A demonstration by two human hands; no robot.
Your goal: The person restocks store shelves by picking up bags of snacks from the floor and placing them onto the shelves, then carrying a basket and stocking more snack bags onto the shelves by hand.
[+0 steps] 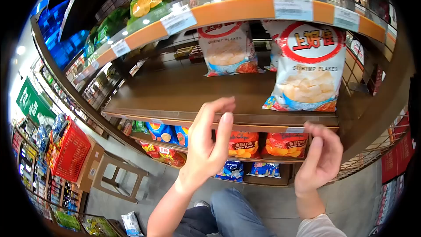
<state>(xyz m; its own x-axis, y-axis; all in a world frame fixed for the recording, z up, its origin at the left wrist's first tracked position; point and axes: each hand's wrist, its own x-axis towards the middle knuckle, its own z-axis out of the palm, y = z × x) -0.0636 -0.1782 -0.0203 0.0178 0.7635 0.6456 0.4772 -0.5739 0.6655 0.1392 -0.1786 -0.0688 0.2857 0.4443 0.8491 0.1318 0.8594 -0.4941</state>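
Note:
My left hand (208, 138) hangs in front of the brown shelf's front edge, fingers curved and apart from the thumb, with nothing in it. To the right, my right hand (321, 158) is held just below the shelf edge, fingers bent, thumb apart, also holding nothing. Above it a white bag of shrimp flakes (309, 72) stands upright at the shelf's right front. A second shrimp flakes bag (229, 50) stands farther back, left of it. Part of another white bag shows behind the front one. Neither hand visibly touches a bag.
Orange chip bags (286, 144) and blue bags (228, 171) fill lower shelves. An orange-edged shelf (237, 12) with price tags runs overhead, green bags upon it. At left stand a red basket (72, 151) of snacks and a stool (120, 171). A bag (131, 224) lies at lower left.

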